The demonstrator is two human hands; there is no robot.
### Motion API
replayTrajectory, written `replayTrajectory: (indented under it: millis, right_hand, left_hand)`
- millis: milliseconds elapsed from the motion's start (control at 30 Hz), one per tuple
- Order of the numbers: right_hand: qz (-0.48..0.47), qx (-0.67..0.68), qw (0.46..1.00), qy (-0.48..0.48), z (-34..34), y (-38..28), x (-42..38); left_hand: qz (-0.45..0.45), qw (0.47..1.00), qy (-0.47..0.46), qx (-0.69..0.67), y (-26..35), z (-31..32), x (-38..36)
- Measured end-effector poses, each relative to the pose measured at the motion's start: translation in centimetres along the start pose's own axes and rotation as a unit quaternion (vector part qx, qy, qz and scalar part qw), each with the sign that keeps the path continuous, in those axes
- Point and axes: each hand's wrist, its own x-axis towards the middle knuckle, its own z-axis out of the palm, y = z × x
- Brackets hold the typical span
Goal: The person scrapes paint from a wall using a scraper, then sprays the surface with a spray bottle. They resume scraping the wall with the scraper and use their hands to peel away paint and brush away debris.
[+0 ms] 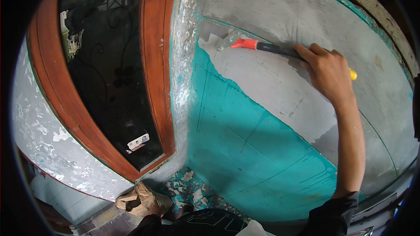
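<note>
My right hand [329, 71] is closed around the black handle of a paint scraper [275, 48] with a red collar and a yellow end. The scraper's blade lies against the wall, at the upper left edge of a pale bare patch [271, 83]. Below that patch, teal paint [245, 140] still covers the wall. At the bottom, what looks like my left hand [155, 210] shows dimly beside a crumpled brown bag [141, 202]; its fingers are too dark and hidden to make out.
A brown wooden frame [158, 61] with dark glass [105, 61] stands at left, next to a patchy, peeling wall corner [183, 52]. Teal and grey paint flakes [192, 190] litter the floor by the wall's foot. Grey wall [385, 105] extends to the right.
</note>
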Motion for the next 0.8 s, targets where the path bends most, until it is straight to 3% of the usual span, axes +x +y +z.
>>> replayTrajectory:
  millis: [267, 333, 367, 433, 600, 800]
  right_hand:
    - [0.003, 0.004, 1.000, -0.009, 3.4, -3.9, 6.4]
    - [-0.003, 0.017, 1.000, -0.003, 4.3, -4.5, 8.0]
    - [-0.005, 0.019, 1.000, 0.000, 4.8, -5.0, 8.7]
    - [0.000, 0.013, 1.000, 0.000, 5.4, -5.8, 9.6]
    - [-0.002, -0.033, 0.999, -0.004, 3.6, -6.0, 8.2]
    - [0.030, 0.046, 0.998, -0.005, 4.9, -5.8, 6.9]
  left_hand:
    - [-0.016, 0.998, 0.032, -0.055, -4.0, 1.9, 1.7]
    - [0.021, 0.990, 0.133, -0.051, -7.5, 4.7, 3.8]
    - [0.018, 0.989, 0.135, -0.053, -7.4, 4.1, 3.0]
    - [-0.093, 0.992, 0.028, -0.076, -5.0, 1.4, -1.1]
    - [-0.065, 0.994, 0.030, -0.083, -11.7, 4.2, 0.7]
    - [-0.080, 0.994, 0.019, -0.067, -9.0, 2.0, 0.1]
